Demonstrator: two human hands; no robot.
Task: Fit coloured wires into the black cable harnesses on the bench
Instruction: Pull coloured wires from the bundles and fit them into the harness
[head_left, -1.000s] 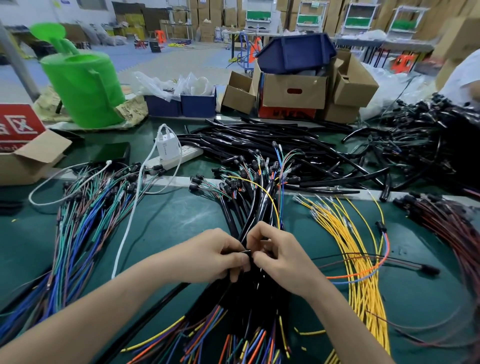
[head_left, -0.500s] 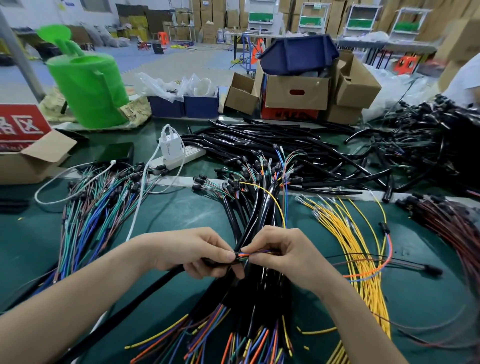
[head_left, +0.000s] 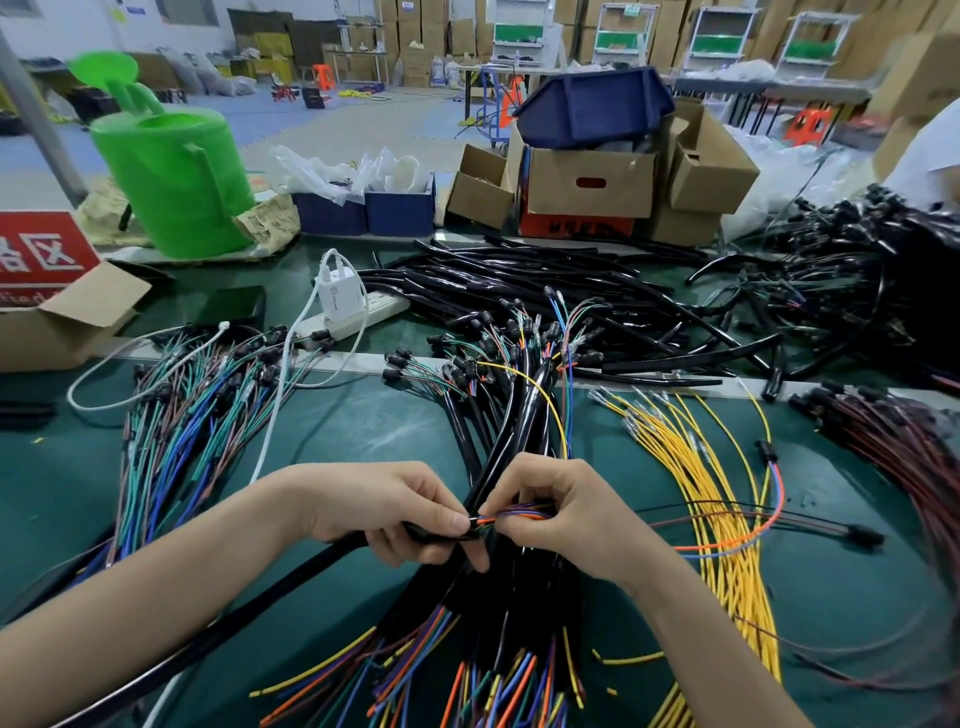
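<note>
Head view, and that smooth, slightly shiny green bench mat (head_left: 363, 431) is drowning in cable. The person's left hand (head_left: 384, 512) is curling round the end of a glossy black harness tube (head_left: 291, 582), thumb pressing on top. The tube is running off under the forearm toward the lower left. The right hand (head_left: 566, 514) is pinching a small bunch of thin coloured wires (head_left: 519, 512), orange, purple and blue from what I can make out, right at the mouth of that tube. So both hands are gripping something, fingertips nearly touching. I can't tell how far the wires are sitting inside the sleeve.

All this is happening just above a thick pile of black harnesses (head_left: 519, 415). They're round rubbery sleeves, with multicolour tails spilling toward the near edge and little black plugs fanning out at the far end.

Just to the right of the right hand, a spread of skinny yellow wires (head_left: 691, 467) with small metal tips is lying flat. Past those, a dark red bundle (head_left: 909, 452) is lying at the edge. Well off to the left, green and blue wires (head_left: 176, 426) are sprawling.

Further back, bare black tubes (head_left: 519, 280) are lying criss-crossed beside a white power strip (head_left: 363, 317). A bright green plastic watering can (head_left: 171, 176) is standing upright, and cardboard boxes (head_left: 587, 182) are carrying a tipped dark-blue bin (head_left: 592, 104).
</note>
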